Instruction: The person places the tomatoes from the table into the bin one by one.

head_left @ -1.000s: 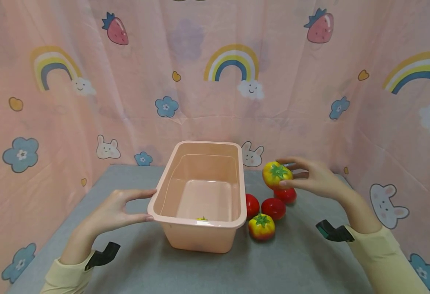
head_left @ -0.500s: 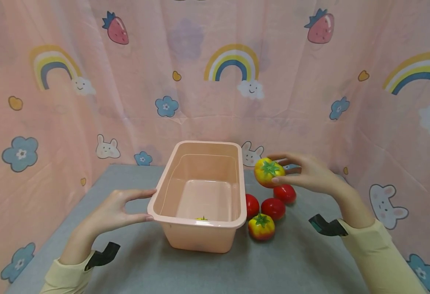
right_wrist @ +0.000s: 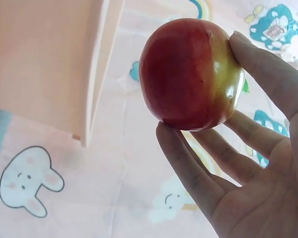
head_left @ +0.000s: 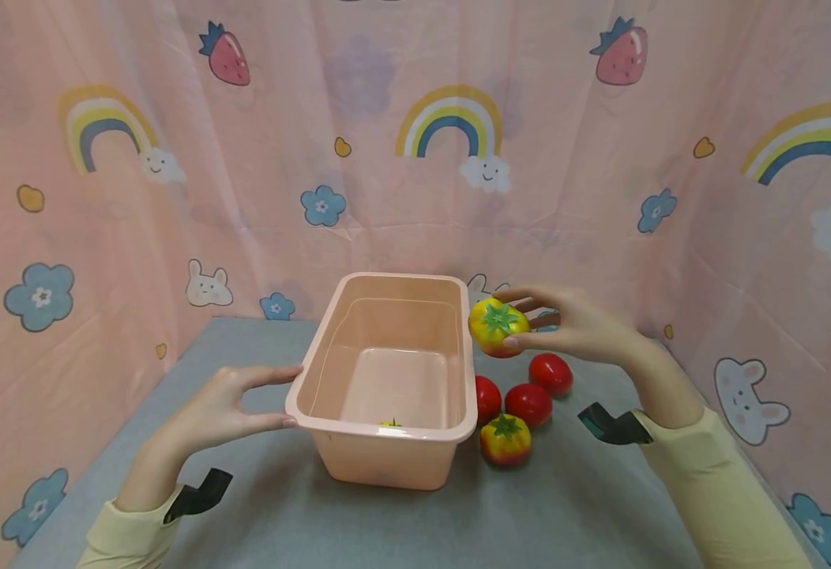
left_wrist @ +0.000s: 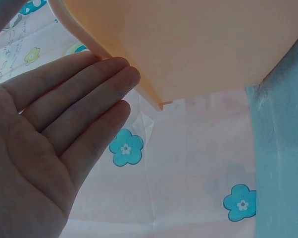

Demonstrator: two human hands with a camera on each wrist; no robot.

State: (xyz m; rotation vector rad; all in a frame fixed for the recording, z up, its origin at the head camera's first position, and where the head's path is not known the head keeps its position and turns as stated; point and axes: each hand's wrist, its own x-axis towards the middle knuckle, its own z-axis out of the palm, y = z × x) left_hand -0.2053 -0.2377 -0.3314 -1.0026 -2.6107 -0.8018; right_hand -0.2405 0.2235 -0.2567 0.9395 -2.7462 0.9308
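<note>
We note the right hand (head_left: pixel 575 324), fingers clamped on the tomato (head_left: pixel 495 326) just beside the bin (head_left: pixel 387 460), left hand (head_left: pixel 218 405) fingers straight against it; glossy skin could, we judge, slip that fingertip hold.

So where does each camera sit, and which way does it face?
Head: worn on the head, looking forward and down at the peach bin and printed cloth; the left hand, right hand and both sleeves show.
Left wrist: worn there, looking past the palm at the bin's outside; the left hand shows.
Right wrist: worn there, looking at the red and yellow fruit in the fingers, plus the bin; the right hand shows.
Shared: head and right wrist views both show that held fruit, from different sides.
</note>
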